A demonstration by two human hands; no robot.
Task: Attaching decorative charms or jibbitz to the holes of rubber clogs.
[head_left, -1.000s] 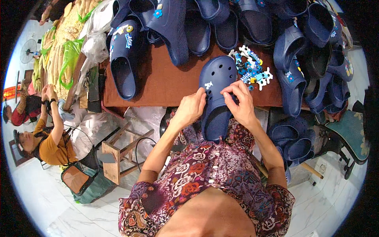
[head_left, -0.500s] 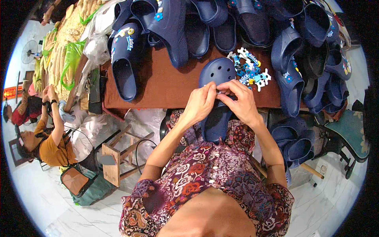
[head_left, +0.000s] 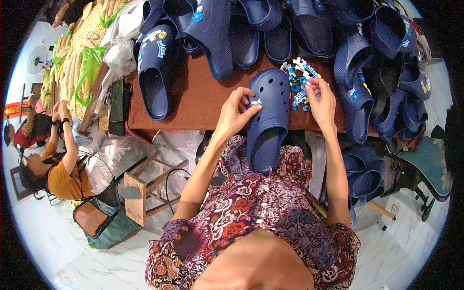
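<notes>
In the head view, a navy blue clog [head_left: 267, 121] lies lengthwise in front of the person, its perforated toe on the brown worktop [head_left: 198, 104] and its open heel hanging over the near edge toward the person's patterned shirt. The left hand [head_left: 237, 113] rests against the clog's left side, its fingers [head_left: 251, 104] pinched together on a small white charm [head_left: 256, 102] set in the upper of the shoe. The right hand [head_left: 321, 101] is just beside the clog's right side, over a heap of small blue and white charms [head_left: 300, 79] that lies on the worktop near the toe; its fingers are curled together at the heap, but whether they grip a piece cannot be told from here.

Behind the clog, rows of more navy clogs [head_left: 251, 29] crowd the far part of the worktop, and another stack of them [head_left: 386, 82] piles up on the right side and down toward the floor. One clog with coloured charms [head_left: 153, 72] lies apart at the left end of the worktop. Further left are clear and green plastic bags [head_left: 106, 53]. Below the worktop stands a small wooden stool [head_left: 145, 186], and a teal bag [head_left: 101, 224] sits on the pale floor. At the far left another person in a yellow top [head_left: 63, 169] sits with arms raised
</notes>
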